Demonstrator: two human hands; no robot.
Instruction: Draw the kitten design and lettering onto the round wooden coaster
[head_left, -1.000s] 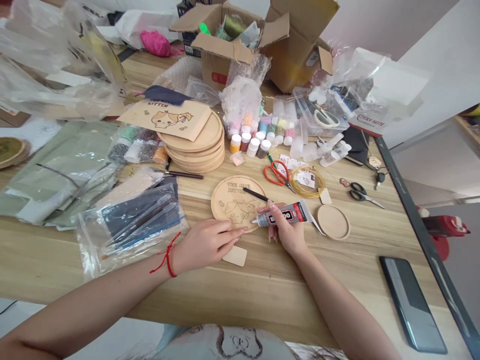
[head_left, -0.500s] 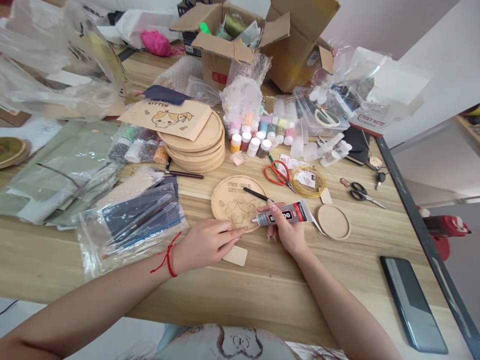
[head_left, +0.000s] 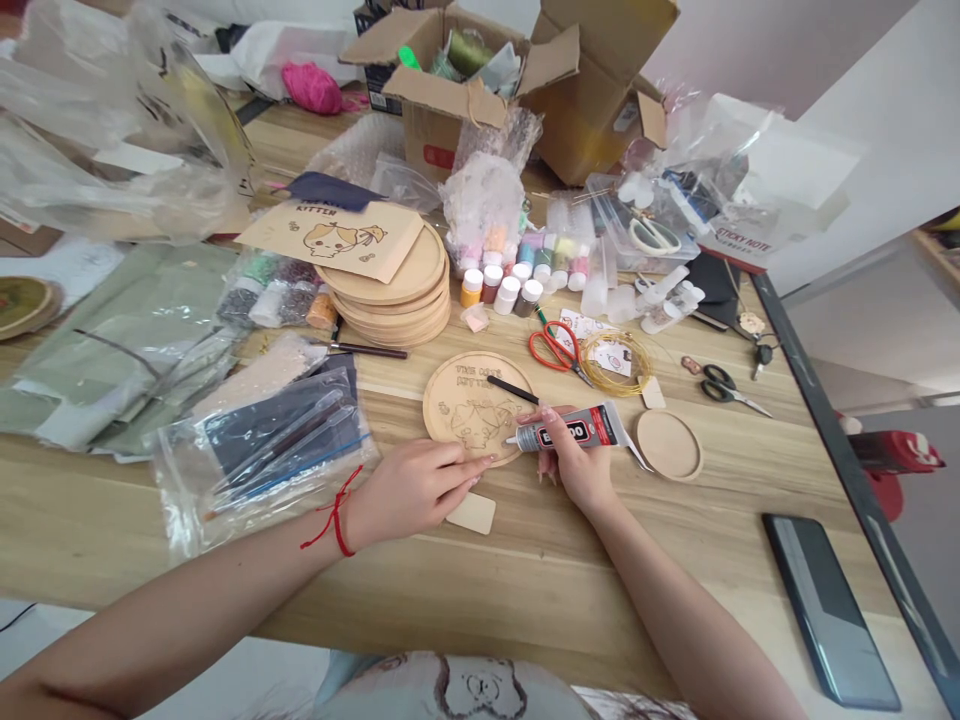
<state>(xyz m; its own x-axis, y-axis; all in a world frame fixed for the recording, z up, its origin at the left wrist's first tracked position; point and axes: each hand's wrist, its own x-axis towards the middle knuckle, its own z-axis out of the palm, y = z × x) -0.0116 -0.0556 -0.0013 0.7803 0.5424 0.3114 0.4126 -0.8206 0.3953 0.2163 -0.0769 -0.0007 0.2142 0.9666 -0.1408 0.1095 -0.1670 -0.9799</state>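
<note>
A round wooden disc (head_left: 465, 400) engraved with a kitten lies flat on the table. My right hand (head_left: 574, 465) is closed round a grey glue tube (head_left: 574, 432), whose nozzle points left onto the disc's lower right edge. My left hand (head_left: 412, 488) rests on the table with its fingers stretched out, pressing the disc's near rim. A black pen (head_left: 511, 389) lies across the disc. A small wooden tag (head_left: 470, 513) sits just below my left fingers.
A smaller wooden round (head_left: 667, 445) lies right of the tube. Red scissors (head_left: 555, 348), a wire coil (head_left: 617, 362), paint pots (head_left: 510, 285), a stack of wooden discs (head_left: 394, 290), bagged brushes (head_left: 277, 440), cardboard boxes (head_left: 450, 90) and a phone (head_left: 829, 605) crowd the table.
</note>
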